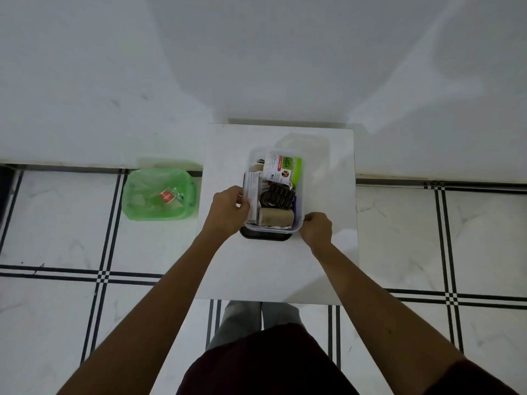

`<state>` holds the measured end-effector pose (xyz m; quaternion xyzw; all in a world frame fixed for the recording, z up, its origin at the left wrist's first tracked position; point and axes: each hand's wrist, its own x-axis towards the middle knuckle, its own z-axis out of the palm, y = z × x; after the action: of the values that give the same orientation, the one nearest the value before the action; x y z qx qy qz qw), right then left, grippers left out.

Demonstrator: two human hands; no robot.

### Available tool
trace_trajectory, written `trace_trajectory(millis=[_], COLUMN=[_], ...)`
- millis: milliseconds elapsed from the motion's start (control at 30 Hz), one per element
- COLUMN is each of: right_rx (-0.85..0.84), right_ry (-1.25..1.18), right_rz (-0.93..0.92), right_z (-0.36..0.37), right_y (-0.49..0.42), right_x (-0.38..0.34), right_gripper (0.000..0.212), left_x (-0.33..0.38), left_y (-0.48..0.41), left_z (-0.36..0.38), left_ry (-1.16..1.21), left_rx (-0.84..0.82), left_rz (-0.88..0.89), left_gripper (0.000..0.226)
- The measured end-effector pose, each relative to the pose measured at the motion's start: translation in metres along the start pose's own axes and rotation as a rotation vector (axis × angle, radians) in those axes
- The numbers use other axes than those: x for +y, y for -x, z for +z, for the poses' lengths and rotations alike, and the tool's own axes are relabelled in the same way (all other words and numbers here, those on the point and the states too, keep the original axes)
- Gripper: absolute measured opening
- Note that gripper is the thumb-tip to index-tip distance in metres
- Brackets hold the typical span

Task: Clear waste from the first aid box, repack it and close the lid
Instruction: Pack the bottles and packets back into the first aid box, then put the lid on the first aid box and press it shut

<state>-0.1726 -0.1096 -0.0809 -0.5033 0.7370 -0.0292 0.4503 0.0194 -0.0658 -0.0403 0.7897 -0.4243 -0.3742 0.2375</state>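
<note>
You stand on a white tiled floor with black grid lines, facing a small white square tabletop set against a pale wall. Your left hand pinches a flat white carton, fingers closed on its outer edge, seating it upright against the near-left wall of one clear plastic first aid box. Your right hand curls closed on the box's near-right corner rim, steadying it. The box sits mid-table on something dark, only partly visible. The box should feel light, stiff and rather slick, so hold it by the rim. Just beyond your left fingers lie one tan bandage roll, one dark blister pack, one white swab packet and one green tube. One clear lid rests behind. Far left, one green-lined bin holds waste.
</note>
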Motion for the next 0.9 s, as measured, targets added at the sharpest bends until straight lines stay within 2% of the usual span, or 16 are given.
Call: trace_trajectory(millis=[100,300,467,567,633,733,833,900], right_rx=[-0.048,-0.124,-0.123,-0.174,-0.234,-0.303,-0.216,-0.197], right_ry=[0.072,-0.035,0.067,0.079,-0.058,-0.333,-0.461,-0.56], right_rz=[-0.036,0.037,-0.06,-0.007,0.043,0.1,0.052,0.038], right_z=[0.002,-0.001,0.008,0.007,0.0,-0.023,-0.048,-0.064], right_y=[-0.005,-0.011,-0.005,-0.006,-0.01,-0.01,-0.007,-0.002], right_x=[0.0,0.001,-0.004,-0.008,-0.009,-0.011,-0.016,-0.023], right_gripper=[0.049,0.039,0.054,0.037,0.015,0.009,0.013,0.029], left_x=[0.002,0.004,0.0,-0.01,-0.015,-0.018,-0.019,-0.019], left_y=[0.001,0.008,0.024,0.032,0.036,0.04,0.041,0.039], left_z=[-0.003,-0.019,-0.035,-0.039,-0.04,-0.039,-0.035,-0.031], left_ry=[0.051,0.195,0.217,0.281,0.283,0.267,0.294,0.303], left_rx=[-0.001,0.049,0.088,0.101,0.101,0.091,0.09,0.088], left_rz=[-0.033,-0.096,-0.101,-0.137,-0.131,-0.103,-0.098,-0.104], left_gripper=[0.018,0.013,0.016,0.014,0.011,0.012,0.012,0.013])
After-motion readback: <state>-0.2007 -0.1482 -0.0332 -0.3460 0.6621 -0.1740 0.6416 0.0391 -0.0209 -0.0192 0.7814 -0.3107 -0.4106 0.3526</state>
